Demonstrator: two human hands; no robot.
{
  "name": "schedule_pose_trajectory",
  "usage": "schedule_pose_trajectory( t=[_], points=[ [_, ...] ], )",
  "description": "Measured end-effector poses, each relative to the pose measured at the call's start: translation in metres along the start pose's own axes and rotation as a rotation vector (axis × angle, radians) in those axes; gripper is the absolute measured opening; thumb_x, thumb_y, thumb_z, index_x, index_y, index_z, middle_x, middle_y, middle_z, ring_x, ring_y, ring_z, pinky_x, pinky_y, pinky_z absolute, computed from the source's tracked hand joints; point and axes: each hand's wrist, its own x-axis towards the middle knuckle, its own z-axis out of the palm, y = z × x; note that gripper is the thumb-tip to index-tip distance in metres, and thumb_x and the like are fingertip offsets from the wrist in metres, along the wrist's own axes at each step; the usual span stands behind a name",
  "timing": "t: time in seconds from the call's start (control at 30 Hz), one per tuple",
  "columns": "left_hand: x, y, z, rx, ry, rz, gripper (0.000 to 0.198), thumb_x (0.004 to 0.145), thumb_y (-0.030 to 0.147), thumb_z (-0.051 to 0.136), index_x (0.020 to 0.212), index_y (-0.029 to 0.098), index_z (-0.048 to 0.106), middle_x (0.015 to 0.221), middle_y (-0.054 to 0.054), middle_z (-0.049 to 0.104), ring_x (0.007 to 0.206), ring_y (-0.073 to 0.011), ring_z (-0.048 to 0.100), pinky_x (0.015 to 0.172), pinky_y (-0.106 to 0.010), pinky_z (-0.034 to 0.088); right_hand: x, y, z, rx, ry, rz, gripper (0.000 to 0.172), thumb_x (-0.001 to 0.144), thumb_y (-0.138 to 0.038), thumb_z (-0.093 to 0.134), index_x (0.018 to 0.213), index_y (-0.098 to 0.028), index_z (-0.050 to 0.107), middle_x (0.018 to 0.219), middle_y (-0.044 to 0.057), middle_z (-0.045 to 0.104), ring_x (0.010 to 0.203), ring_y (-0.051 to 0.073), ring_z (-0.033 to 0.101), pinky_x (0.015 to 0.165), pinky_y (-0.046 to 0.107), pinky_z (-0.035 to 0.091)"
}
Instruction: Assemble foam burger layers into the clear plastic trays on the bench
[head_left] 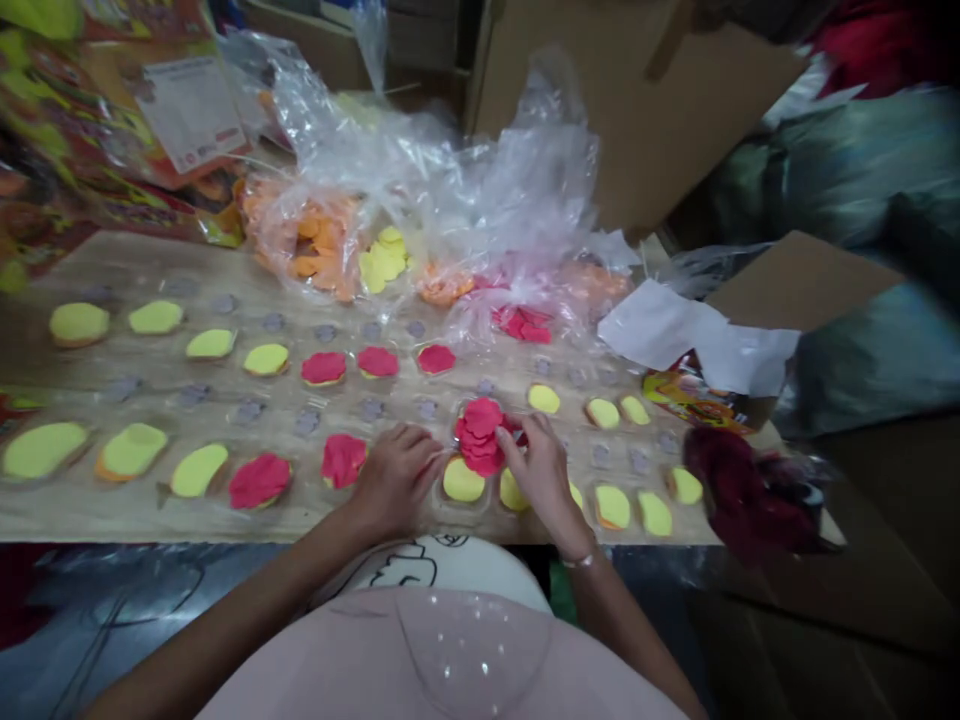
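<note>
In the head view, a stack of red discs (482,432) is held at its right edge by the fingers of the right hand (541,472), which are closed narrowly around it. The stack is found near the middle of the clear tray (300,415), just above a yellow disc (462,481) seated in the near row. The left hand (396,478) is laid on the tray just left of the stack. Its fingers are bent and close together, with the tips pointed at the stack. Whether anything is pinched by them cannot be told. Seated red discs (259,481) and seated yellow discs (131,450) are seen in the rows further left. Behind the tray, plastic bags (450,190) of orange, yellow and red discs are heaped, and a white paper (697,345) is laid to the right.
</note>
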Motion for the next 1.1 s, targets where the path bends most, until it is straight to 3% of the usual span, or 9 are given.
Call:
schedule_pose_trajectory(
  t=[0.17, 0.3, 0.43, 0.53, 0.6, 0.67, 0.83, 0.97, 1.1],
  points=[
    [0.068, 0.006, 0.038, 0.029, -0.042, -0.071, 0.046, 0.086, 0.029, 0.058, 0.127, 0.011, 0.053, 0.141, -0.022, 0.043, 0.131, -0.0354, 0.037, 0.102, -0.054, 0.038, 0.019, 0.003, 0.005, 0.034, -0.014, -0.049, 0.016, 0.084, -0.027, 0.058, 0.096, -0.017, 0.065, 0.098, 0.009, 0.057, 0.098, 0.023, 0.053, 0.089, 0.035, 0.044],
    [0.088, -0.007, 0.045, -0.076, -0.050, 0.112, 0.028, 0.084, 0.020, 0.057, 0.112, 0.018, 0.062, 0.138, -0.015, 0.049, 0.132, -0.0298, 0.038, 0.106, -0.051, 0.035, 0.018, 0.011, 0.010, 0.320, -0.104, -0.169, 0.008, 0.087, -0.021, 0.051, 0.089, -0.020, 0.058, 0.098, 0.005, 0.060, 0.096, 0.018, 0.055, 0.087, 0.030, 0.044],
    [0.086, 0.003, 0.034, -0.177, 0.037, 0.116, 0.021, 0.087, 0.029, 0.056, 0.104, 0.019, 0.061, 0.121, -0.011, 0.059, 0.112, -0.0236, 0.054, 0.095, -0.041, 0.044, 0.031, 0.041, 0.012, 0.618, 0.145, 0.156, 0.013, 0.089, -0.031, 0.045, 0.094, -0.020, 0.050, 0.081, 0.000, 0.056, 0.073, 0.014, 0.055, 0.067, 0.024, 0.045],
    [0.071, 0.018, 0.027, -0.003, -0.101, 0.037, 0.014, 0.087, 0.029, 0.055, 0.082, 0.018, 0.062, 0.086, -0.006, 0.064, 0.084, -0.0225, 0.059, 0.078, -0.038, 0.047, 0.052, 0.071, 0.002, 0.411, 0.275, 0.268, 0.016, 0.086, -0.026, 0.044, 0.098, -0.018, 0.052, 0.088, 0.003, 0.060, 0.080, 0.016, 0.057, 0.073, 0.026, 0.044],
    [0.057, 0.024, 0.027, 0.137, -0.232, 0.064, 0.017, 0.085, 0.025, 0.055, 0.071, 0.019, 0.060, 0.077, -0.006, 0.063, 0.078, -0.0228, 0.057, 0.075, -0.039, 0.044, 0.064, 0.087, -0.006, 0.132, 0.193, 0.258, 0.018, 0.086, -0.020, 0.043, 0.098, -0.017, 0.055, 0.090, 0.005, 0.062, 0.082, 0.017, 0.056, 0.076, 0.027, 0.043],
    [0.047, 0.026, 0.029, 0.194, -0.247, 0.063, 0.013, 0.086, 0.025, 0.055, 0.075, 0.019, 0.062, 0.084, -0.007, 0.064, 0.083, -0.0242, 0.058, 0.076, -0.039, 0.043, 0.070, 0.093, -0.012, -0.121, 0.083, 0.207, 0.021, 0.086, -0.014, 0.042, 0.098, -0.016, 0.059, 0.091, 0.006, 0.063, 0.084, 0.018, 0.055, 0.078, 0.028, 0.042],
    [0.056, 0.023, 0.028, 0.148, -0.143, -0.023, 0.019, 0.089, 0.033, 0.052, 0.091, 0.017, 0.063, 0.096, -0.011, 0.064, 0.091, -0.0261, 0.057, 0.080, -0.040, 0.043, 0.058, 0.070, -0.016, -0.290, 0.097, 0.079, 0.021, 0.091, -0.016, 0.044, 0.099, -0.014, 0.063, 0.108, 0.013, 0.059, 0.103, 0.022, 0.050, 0.090, 0.032, 0.038],
    [0.070, 0.025, 0.031, 0.116, -0.245, -0.001, 0.017, 0.087, 0.025, 0.051, 0.087, 0.016, 0.066, 0.095, -0.013, 0.068, 0.093, -0.0285, 0.058, 0.085, -0.045, 0.041, 0.034, 0.034, -0.016, -0.104, -0.097, 0.013, 0.024, 0.094, -0.034, 0.048, 0.086, -0.018, 0.064, 0.085, 0.005, 0.061, 0.082, 0.017, 0.055, 0.076, 0.027, 0.041],
    [0.070, 0.020, 0.037, -0.289, -0.110, -0.280, 0.023, 0.089, 0.028, 0.044, 0.079, 0.017, 0.061, 0.078, -0.006, 0.066, 0.074, -0.0202, 0.058, 0.071, -0.034, 0.044, 0.016, 0.011, -0.006, 0.016, -0.165, -0.040, 0.011, 0.085, -0.027, 0.058, 0.079, -0.019, 0.059, 0.083, 0.003, 0.060, 0.080, 0.017, 0.054, 0.074, 0.028, 0.042]
  ],
)
